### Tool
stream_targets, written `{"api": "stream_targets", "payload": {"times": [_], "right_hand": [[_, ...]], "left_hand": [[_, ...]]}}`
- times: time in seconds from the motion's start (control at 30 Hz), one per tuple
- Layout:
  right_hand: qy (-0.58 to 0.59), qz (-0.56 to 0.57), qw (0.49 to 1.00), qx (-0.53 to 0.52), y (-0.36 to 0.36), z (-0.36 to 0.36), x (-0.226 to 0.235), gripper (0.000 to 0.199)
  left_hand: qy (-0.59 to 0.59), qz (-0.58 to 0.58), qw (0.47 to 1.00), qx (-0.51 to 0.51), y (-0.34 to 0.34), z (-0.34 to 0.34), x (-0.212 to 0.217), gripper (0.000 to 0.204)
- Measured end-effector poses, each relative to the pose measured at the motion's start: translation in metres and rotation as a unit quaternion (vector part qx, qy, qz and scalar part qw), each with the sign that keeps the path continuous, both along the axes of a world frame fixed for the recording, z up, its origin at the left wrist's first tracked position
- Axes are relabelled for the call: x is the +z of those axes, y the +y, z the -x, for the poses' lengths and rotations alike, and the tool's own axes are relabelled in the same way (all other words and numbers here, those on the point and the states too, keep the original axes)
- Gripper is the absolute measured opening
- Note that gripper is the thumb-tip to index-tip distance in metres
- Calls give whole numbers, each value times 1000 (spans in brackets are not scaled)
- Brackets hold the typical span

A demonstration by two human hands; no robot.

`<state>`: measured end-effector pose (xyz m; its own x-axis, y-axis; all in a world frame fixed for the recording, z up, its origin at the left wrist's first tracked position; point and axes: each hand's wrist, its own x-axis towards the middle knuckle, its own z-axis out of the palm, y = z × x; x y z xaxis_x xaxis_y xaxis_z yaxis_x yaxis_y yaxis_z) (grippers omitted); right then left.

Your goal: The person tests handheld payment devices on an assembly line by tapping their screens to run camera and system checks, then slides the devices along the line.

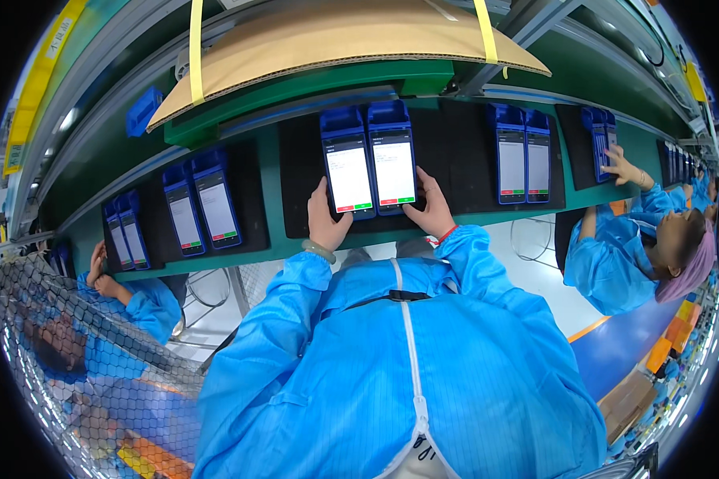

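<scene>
Two blue handheld payment terminals stand side by side in front of me, their lit white screens showing a red and a green button at the bottom. My left hand (327,217) grips the lower left edge of the left terminal (349,172), thumb near its bottom corner. Around the lower right edge of the right terminal (393,164) my right hand (433,209) is closed, its thumb at the bottom corner. Fingers behind the terminals are partly hidden. Both terminals rest on or just above a black mat (299,164); contact cannot be made out.
More terminal pairs lie to the left (216,209) and right (511,168) on black mats along the green bench (260,180). A cardboard sheet (351,36) with yellow straps overhangs the far side. Co-workers in blue sit at both sides; one person's hand (621,168) touches a terminal at right.
</scene>
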<state>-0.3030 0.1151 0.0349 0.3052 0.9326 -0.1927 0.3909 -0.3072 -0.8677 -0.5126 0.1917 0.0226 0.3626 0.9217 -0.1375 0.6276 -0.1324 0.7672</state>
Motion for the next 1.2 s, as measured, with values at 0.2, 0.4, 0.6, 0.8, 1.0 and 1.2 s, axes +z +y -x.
{"api": "stream_targets", "payload": {"times": [0.2,0.4,0.6,0.8,1.0,1.2], "right_hand": [[24,5,1000,-9,-1,-3,-5,67],[37,9,999,-16,0,-1,-2,64],[29,-10,999,-10,-1,-3,-11,64],[37,-2,999,-16,-1,-3,-10,64],[35,-7,999,-11,-2,-3,-10,64],[28,7,999,-23,-3,-4,-12,61]], "left_hand": [[-2,-16,1000,3,0,-6,-1,79],[24,-41,999,10,-4,-10,-2,81],[28,-45,999,9,-6,-11,-4,82],[25,-33,999,14,-6,-10,-7,81],[50,-33,997,45,-7,-19,-1,79],[21,-36,998,36,-6,-15,-6,77]]}}
